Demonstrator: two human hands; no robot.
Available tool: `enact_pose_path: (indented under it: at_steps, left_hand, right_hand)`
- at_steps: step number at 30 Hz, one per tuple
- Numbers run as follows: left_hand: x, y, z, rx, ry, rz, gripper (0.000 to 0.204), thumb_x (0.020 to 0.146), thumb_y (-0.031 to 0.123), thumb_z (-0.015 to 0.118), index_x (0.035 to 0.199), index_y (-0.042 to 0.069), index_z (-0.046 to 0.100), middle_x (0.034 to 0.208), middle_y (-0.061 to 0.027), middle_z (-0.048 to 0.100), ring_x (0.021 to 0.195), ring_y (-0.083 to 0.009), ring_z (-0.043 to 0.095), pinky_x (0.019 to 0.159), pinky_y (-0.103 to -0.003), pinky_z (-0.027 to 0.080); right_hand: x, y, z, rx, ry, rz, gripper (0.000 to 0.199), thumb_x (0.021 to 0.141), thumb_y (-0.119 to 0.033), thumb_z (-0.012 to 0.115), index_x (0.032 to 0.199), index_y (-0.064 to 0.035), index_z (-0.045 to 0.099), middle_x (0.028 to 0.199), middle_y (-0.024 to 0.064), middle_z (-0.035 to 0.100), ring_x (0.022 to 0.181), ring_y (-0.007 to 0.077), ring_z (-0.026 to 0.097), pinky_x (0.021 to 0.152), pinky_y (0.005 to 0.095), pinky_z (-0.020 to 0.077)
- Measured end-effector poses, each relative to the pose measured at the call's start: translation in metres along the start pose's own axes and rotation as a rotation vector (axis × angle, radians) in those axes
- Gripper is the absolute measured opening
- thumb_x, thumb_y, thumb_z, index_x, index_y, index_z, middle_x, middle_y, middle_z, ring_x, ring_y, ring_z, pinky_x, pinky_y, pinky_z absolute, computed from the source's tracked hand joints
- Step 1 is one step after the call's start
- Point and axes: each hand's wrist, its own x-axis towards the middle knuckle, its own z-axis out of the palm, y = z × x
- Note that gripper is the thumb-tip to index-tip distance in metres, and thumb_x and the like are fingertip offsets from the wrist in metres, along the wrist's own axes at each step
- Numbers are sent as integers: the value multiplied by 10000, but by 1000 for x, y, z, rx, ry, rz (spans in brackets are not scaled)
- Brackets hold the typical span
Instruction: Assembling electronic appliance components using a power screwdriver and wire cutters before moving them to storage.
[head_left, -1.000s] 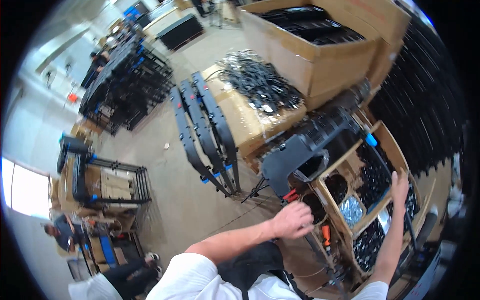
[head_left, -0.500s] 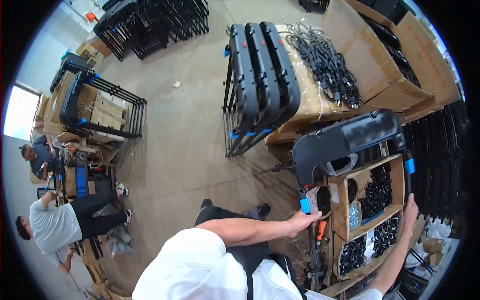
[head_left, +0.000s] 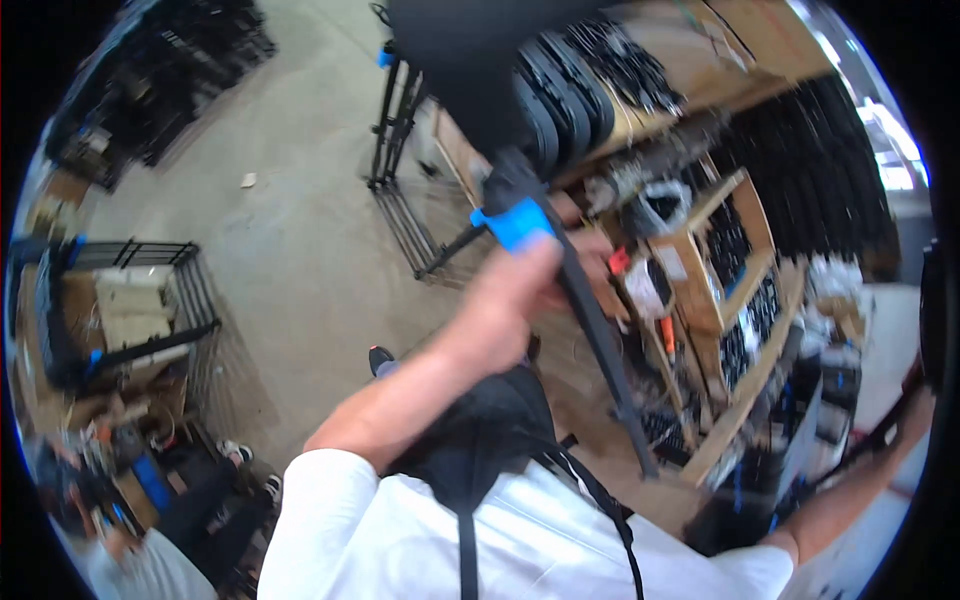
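Observation:
A black tubular frame with a wide black plastic panel [head_left: 460, 70] is lifted close to my head, its panel cut off by the top edge. My left hand [head_left: 535, 265] is closed round one leg [head_left: 600, 340] of it, just below a blue wrap [head_left: 518, 224]. My right arm stretches to the far right, where my right hand [head_left: 912, 390] is closed on the frame's other side, a dark bar at the picture's rim. Its fingers are partly hidden and blurred.
Wooden bins [head_left: 735, 300] of small black parts stand at right, with an orange-handled tool [head_left: 668, 338] beside them. Similar frames [head_left: 565, 100] and bundled black cables [head_left: 625, 65] are beyond. More frames [head_left: 130, 250] stand left; a co-worker in white [head_left: 150, 565] is at lower left.
The black frame has risen from over the bins and swung up and toward me, both hands moving with it. My right hand has gone outward to the right. The whole view has turned.

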Motion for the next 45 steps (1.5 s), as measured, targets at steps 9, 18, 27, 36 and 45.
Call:
enact_pose_path:
  at_steps: [9, 18, 27, 36, 45]
  left_hand:
    - [-14, 177, -217, 283, 309, 86, 575, 1083, 425, 553, 1553, 110, 449, 1403, -150, 659, 1246, -258, 665, 995, -451, 524]
    - [84, 216, -372, 709, 498, -44, 296, 839, 198, 899, 1077, 67, 780, 1033, -24, 747, 961, -145, 661, 914, -380, 516]
    - [244, 208, -504, 944, 363, -62, 267, 829, 176, 888, 1033, 61, 760, 956, 7, 728, 875, -116, 630, 808, -333, 528]
    - [375, 180, -531, 1044, 165, -218, 528, 892, 169, 830, 1353, -3, 639, 1115, -58, 764, 1004, -158, 684, 912, -336, 547]
    - [338, 190, -457, 1125, -233, -1004, 612, 997, 553, 661, 1262, 5, 733, 1168, -144, 777, 1011, -275, 750, 935, -414, 591]
  right_hand:
    - [-206, -140, 177, 374, -480, 32, 188, 1052, -155, 584, 1178, -42, 664, 905, 22, 634, 807, 109, 588, 755, 263, 486]
    - [-384, -195, 407, 477, -679, 214, 257, 919, -74, 771, 1162, -36, 698, 1050, 49, 698, 957, 163, 655, 861, 328, 529]
    - [-439, -242, 613, 570, -568, 530, 296, 922, -128, 783, 1197, -56, 702, 1095, 78, 718, 1029, 201, 682, 940, 364, 538]
    - [-369, -268, 679, 391, -424, 801, 331, 914, -225, 796, 1176, -35, 728, 1148, 131, 750, 1081, 259, 713, 941, 410, 559]
    - [-339, -294, 725, 1307, -490, 1475, 510, 1013, -387, 650, 1362, -17, 623, 1303, 225, 689, 1144, 314, 703, 943, 483, 586]
